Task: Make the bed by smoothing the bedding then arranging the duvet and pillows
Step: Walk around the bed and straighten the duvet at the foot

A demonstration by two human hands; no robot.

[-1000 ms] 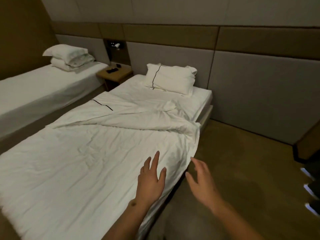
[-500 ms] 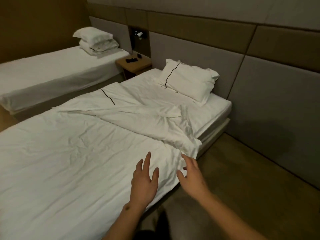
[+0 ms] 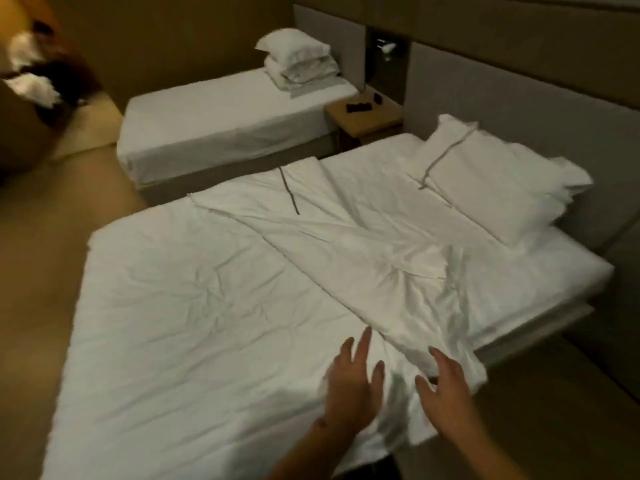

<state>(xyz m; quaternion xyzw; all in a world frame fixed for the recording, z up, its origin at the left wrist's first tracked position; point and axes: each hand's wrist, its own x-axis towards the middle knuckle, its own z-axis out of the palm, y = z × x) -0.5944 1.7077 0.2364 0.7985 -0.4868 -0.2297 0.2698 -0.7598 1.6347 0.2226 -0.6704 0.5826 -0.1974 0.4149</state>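
duvet [image 3: 194, 306]: white cloth, creased, matt | nightstand [image 3: 367, 117]: pale wood, smooth

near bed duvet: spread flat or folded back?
Folded back. The duvet has its top part turned down in a creased diagonal flap, baring the sheet below the pillow.

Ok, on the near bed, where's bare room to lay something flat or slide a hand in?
Free: the flat duvet stretch left of the left hand, and the sheet strip between the pillow and the bed's right edge. Crowded: the bunched fold mid-bed, and the rumpled corner under both hands, right hand included.
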